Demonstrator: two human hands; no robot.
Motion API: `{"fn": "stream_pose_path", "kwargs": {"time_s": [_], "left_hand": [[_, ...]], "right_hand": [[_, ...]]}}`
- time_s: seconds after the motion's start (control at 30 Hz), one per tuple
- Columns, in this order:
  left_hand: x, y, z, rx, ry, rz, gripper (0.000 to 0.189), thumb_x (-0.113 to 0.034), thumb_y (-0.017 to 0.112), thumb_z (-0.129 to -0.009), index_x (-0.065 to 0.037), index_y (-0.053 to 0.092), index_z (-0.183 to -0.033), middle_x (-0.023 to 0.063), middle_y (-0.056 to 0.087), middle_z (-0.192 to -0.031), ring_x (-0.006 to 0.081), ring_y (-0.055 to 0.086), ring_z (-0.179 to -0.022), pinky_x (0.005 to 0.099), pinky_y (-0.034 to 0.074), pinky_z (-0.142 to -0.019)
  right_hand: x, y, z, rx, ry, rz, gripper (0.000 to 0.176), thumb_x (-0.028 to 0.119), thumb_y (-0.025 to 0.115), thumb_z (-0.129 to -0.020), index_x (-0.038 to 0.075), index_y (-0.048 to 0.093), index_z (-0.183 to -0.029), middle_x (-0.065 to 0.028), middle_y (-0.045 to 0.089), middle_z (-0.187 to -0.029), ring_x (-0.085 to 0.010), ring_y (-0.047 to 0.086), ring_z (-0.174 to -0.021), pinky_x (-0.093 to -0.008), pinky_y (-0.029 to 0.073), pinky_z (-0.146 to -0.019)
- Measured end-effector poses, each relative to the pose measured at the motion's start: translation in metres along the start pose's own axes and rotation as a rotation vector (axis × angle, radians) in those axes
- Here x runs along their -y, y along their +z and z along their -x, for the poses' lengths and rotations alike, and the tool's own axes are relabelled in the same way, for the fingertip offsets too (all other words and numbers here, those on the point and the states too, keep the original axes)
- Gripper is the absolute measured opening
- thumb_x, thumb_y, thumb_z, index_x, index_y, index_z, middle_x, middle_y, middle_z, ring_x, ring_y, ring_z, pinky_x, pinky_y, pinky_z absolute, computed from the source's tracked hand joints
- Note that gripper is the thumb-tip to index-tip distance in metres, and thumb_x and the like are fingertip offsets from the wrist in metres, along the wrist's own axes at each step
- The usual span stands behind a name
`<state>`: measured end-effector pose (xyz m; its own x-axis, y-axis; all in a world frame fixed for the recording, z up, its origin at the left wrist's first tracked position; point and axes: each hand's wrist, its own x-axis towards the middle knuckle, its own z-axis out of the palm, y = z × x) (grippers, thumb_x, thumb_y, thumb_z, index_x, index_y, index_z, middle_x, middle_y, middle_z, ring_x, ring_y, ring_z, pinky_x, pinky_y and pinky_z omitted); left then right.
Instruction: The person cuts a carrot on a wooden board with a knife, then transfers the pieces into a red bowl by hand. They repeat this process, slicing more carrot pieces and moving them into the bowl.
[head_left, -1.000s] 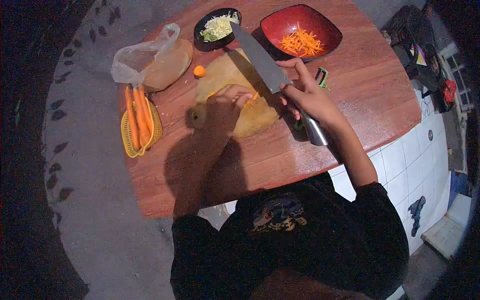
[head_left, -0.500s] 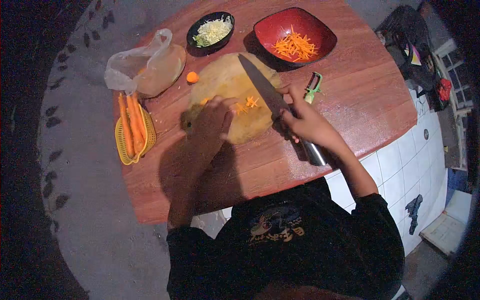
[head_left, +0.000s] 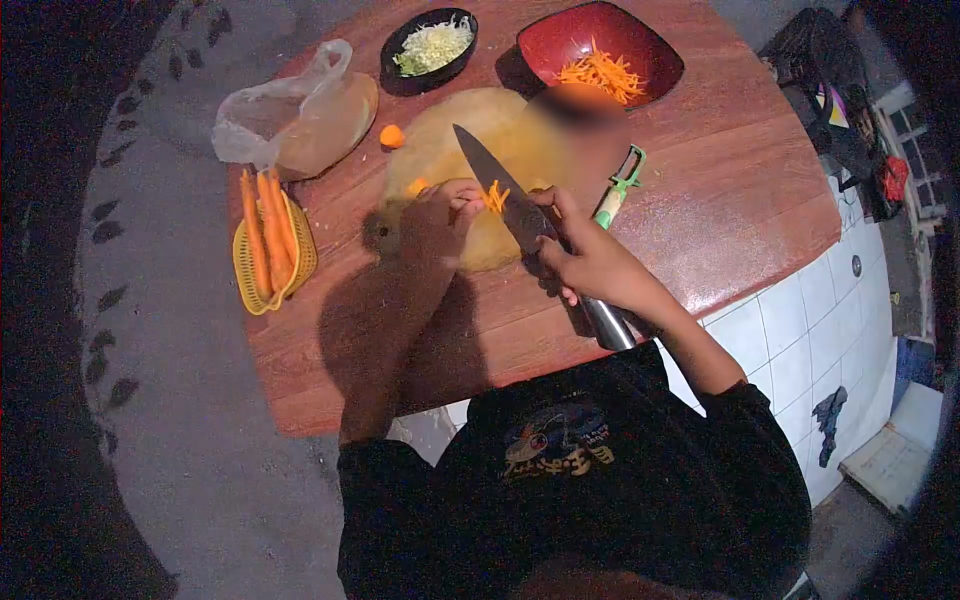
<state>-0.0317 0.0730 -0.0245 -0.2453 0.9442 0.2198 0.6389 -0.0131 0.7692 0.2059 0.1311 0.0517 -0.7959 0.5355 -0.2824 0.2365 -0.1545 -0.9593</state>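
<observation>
My right hand (head_left: 590,262) is wrapped round a large kitchen knife (head_left: 487,172), its blade slanting across the round wooden cutting board (head_left: 440,125) and its metal handle toward me. Beside the blade, my left hand (head_left: 445,212) is closed, the fingertips pinching a small bunch of carrot strips (head_left: 495,197) against the knife's side. An orange carrot piece (head_left: 418,186) lies on the board just behind my left hand. Another carrot chunk (head_left: 391,136) rests at the board's upper left edge.
A red bowl (head_left: 660,62) holding carrot strips and a black bowl (head_left: 388,72) of pale shreds stand at the back. A green peeler (head_left: 618,190) lies right of the knife. At left are a yellow basket (head_left: 246,285) of whole carrots and a clear plastic bag (head_left: 250,125).
My left hand has moved right and gathered the carrot strips from the board into its fingertips. The knife has shifted slightly left, closer to that hand.
</observation>
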Motion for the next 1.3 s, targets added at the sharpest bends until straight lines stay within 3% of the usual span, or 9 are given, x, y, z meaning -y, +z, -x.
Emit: {"fn": "stream_pose_path", "kwargs": {"time_s": [0.3, 0.73, 0.8, 0.83, 0.87, 0.93, 0.97, 1.13, 1.3], "left_hand": [[-0.053, -0.003, -0.012, -0.047, -0.173, 0.058, 0.018, -0.003, 0.064, -0.086, -0.001, 0.066, -0.104, 0.0112, 0.069, -0.087, 0.0132, 0.066, -0.077, 0.0260, 0.053, -0.069], [-0.173, 0.017, -0.135, -0.091, 0.315, 0.055, 0.032, -0.010, 0.072, -0.084, 0.000, 0.060, -0.112, 0.0096, 0.067, -0.085, 0.0136, 0.064, -0.070, 0.0279, 0.052, -0.063], [-0.182, 0.030, -0.159, -0.012, 0.285, -0.035, 0.035, -0.013, 0.074, -0.082, -0.001, 0.059, -0.112, 0.0109, 0.067, -0.080, 0.0170, 0.064, -0.068, 0.0307, 0.051, -0.061], [-0.176, 0.036, -0.173, 0.061, 0.228, 0.005, 0.039, -0.009, 0.074, -0.082, -0.003, 0.057, -0.116, 0.0065, 0.065, -0.087, 0.0084, 0.059, -0.071, 0.0229, 0.049, -0.060], [-0.164, 0.044, -0.184, 0.083, 0.229, 0.007, 0.039, -0.009, 0.074, -0.082, -0.003, 0.057, -0.116, 0.0065, 0.065, -0.087, 0.0084, 0.059, -0.071, 0.0229, 0.049, -0.060], [-0.143, 0.057, -0.202, 0.046, 0.313, -0.056, 0.041, -0.009, 0.074, -0.081, -0.005, 0.057, -0.118, 0.0059, 0.063, -0.084, 0.0101, 0.058, -0.071, 0.0265, 0.050, -0.062], [-0.141, 0.062, -0.204, 0.014, 0.319, -0.127, 0.039, -0.012, 0.073, -0.080, -0.003, 0.058, -0.115, 0.0116, 0.066, -0.080, 0.0219, 0.063, -0.068, 0.0362, 0.050, -0.064], [-0.133, 0.078, -0.207, -0.019, 0.376, -0.127, 0.039, -0.019, 0.072, -0.084, -0.003, 0.057, -0.117, 0.0113, 0.065, -0.081, 0.0218, 0.063, -0.070, 0.0352, 0.050, -0.065], [-0.165, 0.097, -0.181, -0.037, 0.264, 0.073, 0.062, -0.040, 0.077, -0.080, 0.001, 0.055, -0.121, 0.0111, 0.060, -0.089, 0.0262, 0.059, -0.079, 0.0375, 0.049, -0.075]], "right_hand": [[0.000, 0.006, -0.005, -0.013, -0.011, -0.131, 0.042, 0.005, 0.048, -0.097, 0.011, 0.029, -0.134, -0.0054, 0.053, -0.071, -0.0094, 0.046, -0.045, -0.0248, 0.040, -0.039], [0.066, -0.083, 0.012, -0.324, -0.258, -0.124, 0.043, 0.010, 0.051, -0.095, 0.013, 0.030, -0.132, -0.0082, 0.056, -0.078, -0.0112, 0.050, -0.045, -0.0269, 0.042, -0.037], [0.069, -0.103, 0.028, -0.365, -0.283, -0.098, 0.041, 0.011, 0.051, -0.096, 0.013, 0.031, -0.132, -0.0087, 0.057, -0.080, -0.0110, 0.051, -0.046, -0.0263, 0.042, -0.038], [0.067, -0.109, 0.039, -0.371, -0.284, -0.068, 0.039, 0.011, 0.050, -0.096, 0.013, 0.032, -0.131, -0.0092, 0.058, -0.082, -0.0108, 0.051, -0.046, -0.0258, 0.042, -0.039], [0.062, -0.113, 0.054, -0.387, -0.275, -0.081, 0.039, 0.011, 0.050, -0.096, 0.013, 0.032, -0.131, -0.0092, 0.058, -0.082, -0.0108, 0.051, -0.046, -0.0258, 0.042, -0.039], [0.054, -0.124, 0.088, -0.377, -0.175, -0.096, 0.043, 0.007, 0.051, -0.096, 0.012, 0.035, -0.136, -0.0080, 0.060, -0.081, -0.0087, 0.051, -0.047, -0.0225, 0.039, -0.039], [0.051, -0.128, 0.104, -0.389, -0.170, -0.096, 0.043, 0.007, 0.051, -0.096, 0.012, 0.035, -0.136, -0.0080, 0.060, -0.081, -0.0087, 0.051, -0.047, -0.0225, 0.039, -0.039], [0.038, -0.131, 0.150, -0.429, -0.032, -0.026, 0.042, 0.012, 0.051, -0.098, 0.012, 0.034, -0.136, -0.0120, 0.066, -0.097, -0.0098, 0.051, -0.048, -0.0250, 0.041, -0.040], [0.041, -0.127, 0.121, -0.396, -0.055, -0.069, 0.042, 0.013, 0.051, -0.098, 0.012, 0.034, -0.136, -0.0106, 0.063, -0.088, -0.0095, 0.049, -0.047, -0.0250, 0.041, -0.040]]}}
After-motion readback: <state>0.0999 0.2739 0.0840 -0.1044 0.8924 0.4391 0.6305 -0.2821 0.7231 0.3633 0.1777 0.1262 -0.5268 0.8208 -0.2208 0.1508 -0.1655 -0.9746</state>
